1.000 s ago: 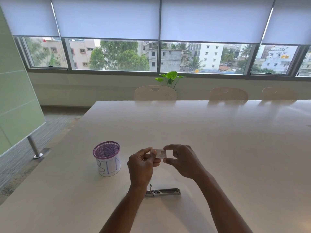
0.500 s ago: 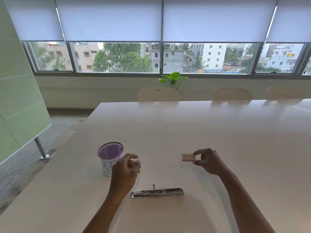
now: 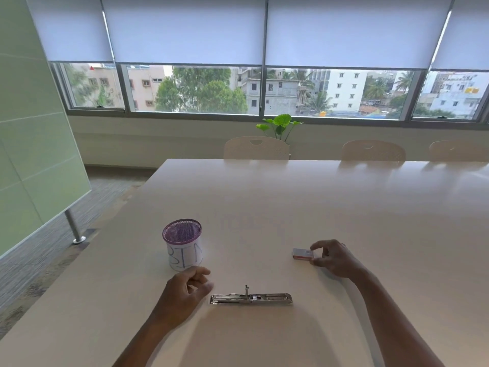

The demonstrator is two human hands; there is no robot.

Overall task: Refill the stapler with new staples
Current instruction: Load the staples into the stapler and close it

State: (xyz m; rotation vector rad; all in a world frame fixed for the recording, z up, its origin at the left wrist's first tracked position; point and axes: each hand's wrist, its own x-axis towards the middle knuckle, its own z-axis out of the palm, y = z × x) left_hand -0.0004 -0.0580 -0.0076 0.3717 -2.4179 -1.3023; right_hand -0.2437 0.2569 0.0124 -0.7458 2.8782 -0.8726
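The stapler [image 3: 251, 298] lies flat on the table [image 3: 264, 197], opened out full length, at 6 o'clock from the table's middle, between the two hands. A small upright part stands at its middle; the inside of its channel is too small and glinting to tell whether staples sit in it.

The left hand [image 3: 185, 292] hovers just at 9 o'clock of the stapler's end, its grip narrow, fingers curled toward the thumb. Whether anything is pinched there I cannot tell; the fingertips hide it.

The right hand [image 3: 334, 259] is at 2 o'clock from the stapler, well apart from it. Its grip holds a small box [image 3: 303, 254] by the right end, thumb and forefinger pinching. The box sits low at the table; whether it touches is unclear. Its print is unreadable.

A mesh cup [image 3: 182, 243] with a paper wrap lettered "BIN" stands at 10 o'clock from the stapler, near the left hand. Both forearms are cut off by the bottom edge.
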